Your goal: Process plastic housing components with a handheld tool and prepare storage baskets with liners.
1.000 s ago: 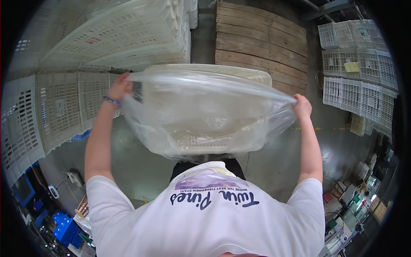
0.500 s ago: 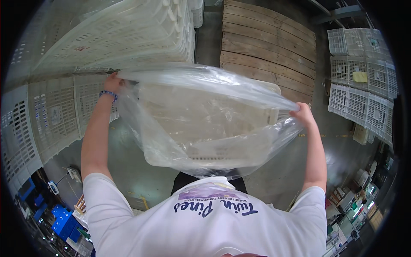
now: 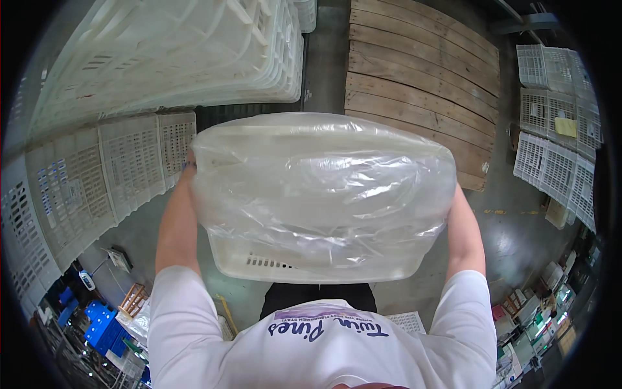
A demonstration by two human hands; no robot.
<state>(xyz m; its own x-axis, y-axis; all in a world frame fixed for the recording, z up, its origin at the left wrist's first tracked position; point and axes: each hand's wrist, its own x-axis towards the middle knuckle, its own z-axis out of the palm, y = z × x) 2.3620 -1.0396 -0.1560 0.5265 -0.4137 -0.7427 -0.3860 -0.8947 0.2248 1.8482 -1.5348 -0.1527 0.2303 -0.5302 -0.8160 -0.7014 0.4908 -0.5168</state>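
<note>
Over grey floor (image 3: 325,71), near a brown wooden pallet (image 3: 421,81), a clear plastic bag (image 3: 324,181) covers my white slotted plastic crate (image 3: 317,269). My left hand (image 3: 190,158) barely shows, my right hand's hidden; I can't tell my fingers' grip.

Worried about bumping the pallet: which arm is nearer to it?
Right. The right arm shows just below the lower right corner of the pallet; the left arm is farther off, left of the crate.
</note>
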